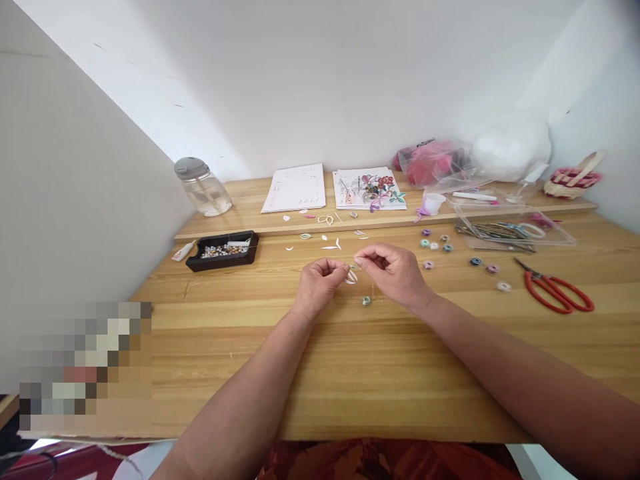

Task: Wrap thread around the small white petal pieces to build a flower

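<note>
My left hand [320,283] is closed in a pinch on a small white leaf-shaped piece [352,277] with an open middle and a trace of green at its edge. Close beside it, my right hand [394,272] pinches thumb against fingers; whatever lies between those fingertips is too small to make out. A bobbin of greenish thread [367,301] rests on the wooden table just below the hands, with a faint thread rising near it. Beyond my fingers lie small white cut-out leaf shapes [331,247] and a green-edged leaf [305,236].
A black tray of beads [223,253], a small tube [183,251] and a lidded bottle [203,187] stand left. Several bobbins [477,261], red-handled scissors [557,292] and a clear plastic box [515,230] lie right. Paper sheets [295,189] and a small basket [573,180] sit on the raised ledge.
</note>
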Motion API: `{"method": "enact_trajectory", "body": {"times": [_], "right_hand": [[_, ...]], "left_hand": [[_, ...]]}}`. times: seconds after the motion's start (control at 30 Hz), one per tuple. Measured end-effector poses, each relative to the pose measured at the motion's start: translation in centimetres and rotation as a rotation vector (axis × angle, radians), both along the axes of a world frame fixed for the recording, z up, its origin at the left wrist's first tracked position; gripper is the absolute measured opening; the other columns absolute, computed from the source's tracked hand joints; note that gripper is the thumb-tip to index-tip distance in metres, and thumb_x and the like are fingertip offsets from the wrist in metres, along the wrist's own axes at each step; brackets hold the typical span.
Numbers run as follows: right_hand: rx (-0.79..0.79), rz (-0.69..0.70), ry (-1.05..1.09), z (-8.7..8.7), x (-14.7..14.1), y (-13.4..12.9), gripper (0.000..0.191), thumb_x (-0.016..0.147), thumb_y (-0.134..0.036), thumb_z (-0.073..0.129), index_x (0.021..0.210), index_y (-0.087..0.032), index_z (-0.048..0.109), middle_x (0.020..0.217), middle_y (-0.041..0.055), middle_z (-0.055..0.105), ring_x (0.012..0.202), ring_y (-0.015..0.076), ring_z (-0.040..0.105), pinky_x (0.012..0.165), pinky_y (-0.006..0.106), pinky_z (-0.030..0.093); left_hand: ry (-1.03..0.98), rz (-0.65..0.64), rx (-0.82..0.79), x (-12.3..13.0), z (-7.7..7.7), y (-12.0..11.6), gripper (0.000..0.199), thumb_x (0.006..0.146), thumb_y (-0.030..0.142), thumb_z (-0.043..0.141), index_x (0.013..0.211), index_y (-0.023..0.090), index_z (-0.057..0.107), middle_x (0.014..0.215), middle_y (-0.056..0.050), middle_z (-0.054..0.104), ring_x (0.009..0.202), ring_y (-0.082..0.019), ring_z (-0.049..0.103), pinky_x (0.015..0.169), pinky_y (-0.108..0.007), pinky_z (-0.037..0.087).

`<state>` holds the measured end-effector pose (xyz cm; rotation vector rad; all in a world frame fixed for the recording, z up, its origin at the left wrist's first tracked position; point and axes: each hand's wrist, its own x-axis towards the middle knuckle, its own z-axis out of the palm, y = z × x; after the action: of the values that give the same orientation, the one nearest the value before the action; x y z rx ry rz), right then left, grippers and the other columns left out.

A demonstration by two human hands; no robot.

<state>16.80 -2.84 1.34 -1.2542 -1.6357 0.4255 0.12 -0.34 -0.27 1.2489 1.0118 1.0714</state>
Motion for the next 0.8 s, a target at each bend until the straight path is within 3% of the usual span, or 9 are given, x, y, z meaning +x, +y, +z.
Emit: {"method": "enact_trajectory", "body": {"times": [0.07,0.23,0.33,0.43,0.63,0.8], "right_hand": [[-0.089,0.039,0.120,-0.6,0.1,0.6,0.018,0.082,-0.035,0.064,0.080,-0.018,0.071,0.072,0.0018,0.067,0.060,0.0119,0.052,0.056,0.025,0.041],[-0.419,0.075,0.487,-1.9,-0.8,1.1,0.028,0.070,-0.044,0.074,0.076,-0.017,0.066,0.063,-0.0008,0.063,0.041,0.0064,0.041,0.038,0.021,0.032],[-0.506,0.096,0.511,-1.9,-1.8,0.3,0.026,0.070,-0.041,0.073,0.075,-0.017,0.063,0.062,-0.0008,0.063,0.039,0.0070,0.043,0.036,0.021,0.034],[-0.417,0.079,0.331,-1.4,-2.4,-0.6,0.016,0.075,-0.033,0.067,0.073,-0.018,0.066,0.057,-0.0015,0.061,0.041,0.0088,0.045,0.039,0.022,0.037],[0.013,0.024,-0.064,-0.6,-1.7,-1.3,0.013,0.081,-0.022,0.058,0.077,-0.019,0.070,0.063,-0.0003,0.064,0.053,0.0109,0.048,0.053,0.025,0.039],[0.034,-0.021,-0.058,0.2,-0.7,-0.7,0.012,0.084,-0.024,0.060,0.080,-0.019,0.070,0.067,0.0000,0.065,0.054,0.0108,0.047,0.054,0.025,0.038]], "left_hand": [[-0.004,-0.008,-0.018,0.0,0.2,-0.1,0.026,0.067,0.039,0.077,0.070,0.015,0.068,0.064,-0.001,0.066,0.055,-0.010,0.050,0.056,-0.024,0.035],[-0.084,-0.019,-0.029,0.1,0.4,-0.2,0.024,0.069,0.037,0.076,0.067,0.015,0.067,0.063,-0.001,0.064,0.053,-0.008,0.045,0.055,-0.023,0.033],[-0.121,0.018,-0.015,0.0,0.2,-0.1,0.021,0.069,0.034,0.075,0.066,0.015,0.067,0.063,0.000,0.063,0.055,-0.008,0.047,0.058,-0.023,0.036],[-0.131,0.087,-0.008,0.0,0.0,0.1,0.021,0.069,0.034,0.076,0.069,0.015,0.067,0.062,0.001,0.062,0.057,-0.009,0.050,0.061,-0.023,0.039],[-0.082,0.086,0.020,0.0,-0.2,0.3,0.023,0.067,0.036,0.077,0.071,0.015,0.067,0.065,-0.001,0.065,0.059,-0.010,0.055,0.062,-0.024,0.041],[-0.027,0.032,0.010,0.0,-0.2,0.1,0.024,0.068,0.037,0.077,0.072,0.015,0.067,0.065,-0.001,0.066,0.059,-0.010,0.055,0.061,-0.023,0.041]]}}
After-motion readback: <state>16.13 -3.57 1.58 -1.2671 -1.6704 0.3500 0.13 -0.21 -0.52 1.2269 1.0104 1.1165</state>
